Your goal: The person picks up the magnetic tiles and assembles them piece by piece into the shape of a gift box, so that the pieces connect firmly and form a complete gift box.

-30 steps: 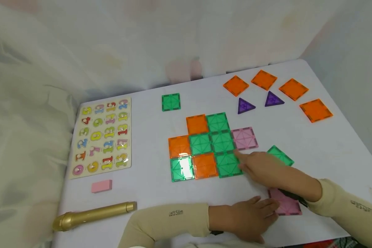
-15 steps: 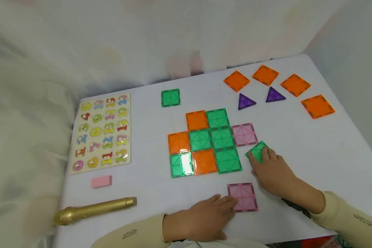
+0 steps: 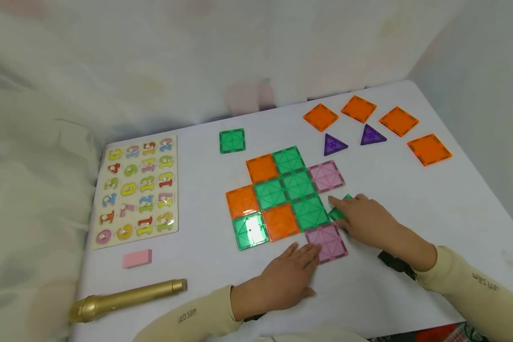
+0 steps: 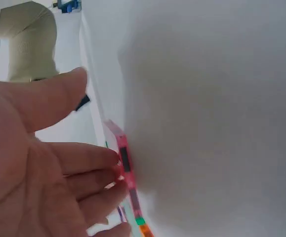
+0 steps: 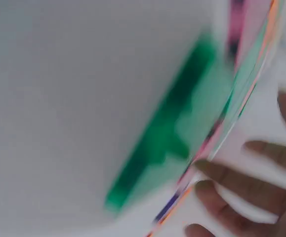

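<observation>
Flat translucent square tiles lie joined mid-table in the head view, among them an orange tile (image 3: 281, 221) and a green tile (image 3: 310, 212). My left hand (image 3: 285, 281) rests its outstretched fingertips on a pink tile (image 3: 334, 243), whose top edge meets that green one. The left wrist view shows those fingers against the pink tile's edge (image 4: 125, 160). To the right, my right hand (image 3: 367, 221) touches a loose green tile (image 3: 337, 214) and partly covers it. That tile's corner reaches the group's right side. In the right wrist view the fingers (image 5: 246, 187) look extended and the green tile is blurred.
Another pink tile (image 3: 327, 176) adjoins the group's upper right. Several orange tiles (image 3: 320, 117) and two purple triangles (image 3: 335, 144) lie farther back, with a lone green tile (image 3: 232, 141). Leftward are a number puzzle board (image 3: 138, 190), a pink block (image 3: 137, 258) and a gold microphone (image 3: 128, 299).
My left hand has slid the pink tile left, then up against the group. My right hand has moved onto the loose green tile and drawn it leftward. The joined group has turned slightly.
</observation>
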A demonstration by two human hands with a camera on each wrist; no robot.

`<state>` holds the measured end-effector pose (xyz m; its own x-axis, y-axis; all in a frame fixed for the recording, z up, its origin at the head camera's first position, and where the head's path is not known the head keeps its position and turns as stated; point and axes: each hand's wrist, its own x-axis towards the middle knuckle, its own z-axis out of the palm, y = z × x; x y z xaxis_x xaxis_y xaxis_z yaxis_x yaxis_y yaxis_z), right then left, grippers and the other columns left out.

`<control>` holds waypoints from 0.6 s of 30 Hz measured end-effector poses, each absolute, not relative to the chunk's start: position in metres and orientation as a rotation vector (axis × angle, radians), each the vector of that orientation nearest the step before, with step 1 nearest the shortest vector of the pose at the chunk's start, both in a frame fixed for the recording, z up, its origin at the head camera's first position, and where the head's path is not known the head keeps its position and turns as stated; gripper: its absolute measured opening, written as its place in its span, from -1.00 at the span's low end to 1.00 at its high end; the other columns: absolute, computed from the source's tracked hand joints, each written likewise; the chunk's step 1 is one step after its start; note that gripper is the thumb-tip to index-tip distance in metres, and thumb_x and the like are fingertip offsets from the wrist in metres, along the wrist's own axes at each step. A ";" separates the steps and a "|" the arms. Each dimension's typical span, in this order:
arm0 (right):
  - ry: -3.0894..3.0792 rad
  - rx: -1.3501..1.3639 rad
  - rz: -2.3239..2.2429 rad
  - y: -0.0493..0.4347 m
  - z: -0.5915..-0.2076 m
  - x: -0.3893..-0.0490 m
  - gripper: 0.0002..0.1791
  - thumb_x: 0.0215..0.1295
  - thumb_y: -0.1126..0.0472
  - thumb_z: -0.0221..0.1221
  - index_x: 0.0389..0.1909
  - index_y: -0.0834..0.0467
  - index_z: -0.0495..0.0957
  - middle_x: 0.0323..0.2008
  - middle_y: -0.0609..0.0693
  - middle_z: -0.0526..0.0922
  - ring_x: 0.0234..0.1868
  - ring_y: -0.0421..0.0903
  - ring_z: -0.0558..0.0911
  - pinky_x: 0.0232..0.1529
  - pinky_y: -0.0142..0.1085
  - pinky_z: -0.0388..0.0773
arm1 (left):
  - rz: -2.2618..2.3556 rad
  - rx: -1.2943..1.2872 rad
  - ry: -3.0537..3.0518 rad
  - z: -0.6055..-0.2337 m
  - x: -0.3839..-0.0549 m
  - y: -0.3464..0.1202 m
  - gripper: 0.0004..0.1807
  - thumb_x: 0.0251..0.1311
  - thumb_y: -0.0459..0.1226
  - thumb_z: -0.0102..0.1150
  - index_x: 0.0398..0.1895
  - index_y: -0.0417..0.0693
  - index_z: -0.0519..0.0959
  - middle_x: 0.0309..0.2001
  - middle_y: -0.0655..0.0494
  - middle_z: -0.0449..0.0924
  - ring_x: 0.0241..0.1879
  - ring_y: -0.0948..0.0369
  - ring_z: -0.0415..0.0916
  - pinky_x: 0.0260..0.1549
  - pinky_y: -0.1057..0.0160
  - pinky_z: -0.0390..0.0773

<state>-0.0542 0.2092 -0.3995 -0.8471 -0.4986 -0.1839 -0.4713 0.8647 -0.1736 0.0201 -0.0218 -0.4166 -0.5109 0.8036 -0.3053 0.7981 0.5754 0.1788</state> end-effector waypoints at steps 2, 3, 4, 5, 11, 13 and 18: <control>2.788 -0.729 -0.202 0.219 -0.402 -0.070 -0.26 0.10 0.09 0.38 0.32 0.12 0.38 0.13 0.29 0.53 0.08 0.31 0.48 -0.06 0.20 0.52 | 0.063 1.298 2.496 -0.417 0.019 -0.021 -0.23 0.24 0.16 0.08 0.39 -0.09 0.31 0.45 0.02 0.19 0.44 0.12 0.15 0.40 0.10 0.17; 2.772 -0.724 -0.206 0.223 -0.405 -0.079 -0.21 0.06 0.09 0.40 0.35 0.10 0.35 0.22 0.29 0.45 0.16 0.33 0.41 -0.01 0.26 0.45 | 0.087 1.299 2.527 -0.417 0.017 -0.020 -0.25 0.24 0.15 0.09 0.37 -0.08 0.32 0.43 0.01 0.22 0.42 0.10 0.17 0.40 0.11 0.19; 2.751 -0.729 -0.204 0.228 -0.409 -0.087 -0.14 0.03 0.07 0.42 0.38 0.07 0.30 0.30 0.31 0.34 0.24 0.36 0.32 0.04 0.32 0.38 | 0.109 1.288 2.563 -0.418 0.015 -0.019 -0.27 0.25 0.15 0.10 0.37 -0.07 0.33 0.41 -0.01 0.23 0.41 0.07 0.18 0.39 0.11 0.20; 2.732 -0.741 -0.206 0.232 -0.412 -0.094 -0.08 0.00 0.06 0.44 0.41 0.04 0.25 0.36 0.32 0.23 0.29 0.38 0.24 0.08 0.36 0.31 | 0.146 1.260 2.607 -0.419 0.012 -0.018 -0.28 0.25 0.14 0.10 0.37 -0.06 0.33 0.41 -0.05 0.23 0.41 0.03 0.18 0.38 0.12 0.23; 2.661 -0.840 -0.244 0.241 -0.426 -0.124 0.02 -0.01 0.03 0.44 0.48 -0.04 0.12 0.49 0.23 -0.01 0.42 0.31 0.05 0.17 0.46 0.10 | 0.187 0.831 2.808 -0.430 -0.020 -0.008 -0.09 0.19 0.24 0.07 0.47 -0.07 0.15 0.48 -0.30 -0.07 0.45 -0.28 -0.08 0.35 -0.05 0.22; 2.685 -0.841 -0.267 0.237 -0.428 -0.130 -0.17 0.15 0.06 0.33 0.44 -0.01 0.20 0.47 0.21 0.08 0.42 0.28 0.11 0.17 0.45 0.13 | 0.146 0.725 2.790 -0.433 -0.029 -0.006 -0.02 0.15 0.28 0.07 0.49 -0.10 0.09 0.49 -0.33 -0.14 0.45 -0.33 -0.16 0.35 -0.12 0.19; 2.809 -0.831 -0.259 0.224 -0.430 -0.133 -0.47 0.38 0.10 0.11 0.34 0.11 0.37 0.36 0.29 0.29 0.30 0.33 0.33 0.09 0.35 0.34 | 0.116 0.654 2.735 -0.437 -0.038 -0.007 0.02 0.12 0.30 0.06 0.50 -0.10 0.05 0.50 -0.31 -0.20 0.46 -0.33 -0.23 0.38 -0.15 0.12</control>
